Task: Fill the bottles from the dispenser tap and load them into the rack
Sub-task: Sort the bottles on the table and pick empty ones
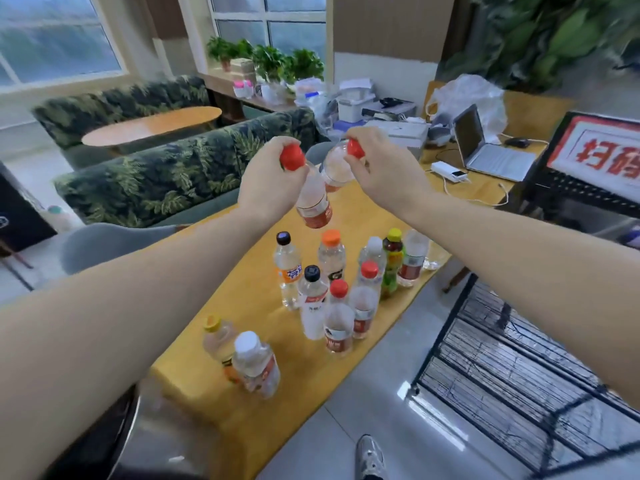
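A person's two hands lift a pair of clear plastic bottles above a yellow desk [221,403]. The left hand [273,174] grips the red cap [292,158] of a red-labelled bottle [313,199] that hangs tilted below it, while the right hand [377,168] pinches the red cap [355,148] of a second bottle [335,168], tipped so that its body points toward the first; the two bottles sit just beside each other, perhaps touching. Below, a cluster of capped drink bottles [332,292] stands upright on the desk, with two more bottles [242,358] nearer the camera. A black wire rack [519,375] stands on the floor just right of the desk, and an open laptop [485,147] sits at the far end.
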Demonstrator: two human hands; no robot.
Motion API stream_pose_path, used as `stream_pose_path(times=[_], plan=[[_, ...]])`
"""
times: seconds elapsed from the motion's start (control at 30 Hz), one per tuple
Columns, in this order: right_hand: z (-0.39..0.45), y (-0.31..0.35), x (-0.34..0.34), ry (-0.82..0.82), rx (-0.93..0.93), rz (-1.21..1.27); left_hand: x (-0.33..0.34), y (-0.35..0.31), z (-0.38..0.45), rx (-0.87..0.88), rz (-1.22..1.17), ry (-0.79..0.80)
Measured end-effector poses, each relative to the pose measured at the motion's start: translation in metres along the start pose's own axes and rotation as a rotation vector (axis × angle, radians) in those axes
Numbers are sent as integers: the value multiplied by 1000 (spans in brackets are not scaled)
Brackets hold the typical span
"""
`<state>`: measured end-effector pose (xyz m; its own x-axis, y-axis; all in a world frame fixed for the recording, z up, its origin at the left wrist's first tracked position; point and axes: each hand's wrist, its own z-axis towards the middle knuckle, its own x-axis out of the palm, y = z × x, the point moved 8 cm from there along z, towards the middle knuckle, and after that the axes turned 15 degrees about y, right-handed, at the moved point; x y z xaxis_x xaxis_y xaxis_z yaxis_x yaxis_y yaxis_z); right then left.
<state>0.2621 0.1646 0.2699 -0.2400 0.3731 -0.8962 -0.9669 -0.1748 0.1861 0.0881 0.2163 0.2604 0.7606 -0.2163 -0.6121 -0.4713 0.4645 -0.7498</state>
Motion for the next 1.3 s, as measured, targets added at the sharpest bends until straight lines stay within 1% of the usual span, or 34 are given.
stream_pose_path(times=[0.07,0.13,0.2,0.33,0.43,0.5,0.6,0.7,0.83,0.9,1.0,1.1,1.3], plan=[[-16,17,-6,-2,-16,-9,-10,-4,-20,-16,-20,20],[-23,20,-15,-39,-36,-11,-12,-9,-25,-27,-64,23],[-46,63,-23,-58,-66,-55,-38,-12,-63,-6,-56,51],[-59,77,-24,-59,-58,-51,-37,-8,-83,-38,-50,121],[-70,88,-31,-94,-72,-15,-36,-4,-100,-56,-80,173],[-77,94,-27,-86,-86,7,-27,2,-109,-92,-70,246],[-86,94,-22,-73,-109,48,-15,12,-118,-137,-29,351],[-93,93,-24,-86,-118,71,0,25,-125,-188,60,477],[-104,87,-23,-112,-122,104,16,40,-128,-221,110,541],[-107,82,-23,-114,-131,105,26,47,-129,-275,114,615],[-108,79,-28,-134,-128,109,38,57,-128,-328,112,656],[-115,78,-34,-177,-157,108,57,63,-130,-394,107,738],[-133,70,-23,-131,-138,125,87,80,-133,-475,106,805]])
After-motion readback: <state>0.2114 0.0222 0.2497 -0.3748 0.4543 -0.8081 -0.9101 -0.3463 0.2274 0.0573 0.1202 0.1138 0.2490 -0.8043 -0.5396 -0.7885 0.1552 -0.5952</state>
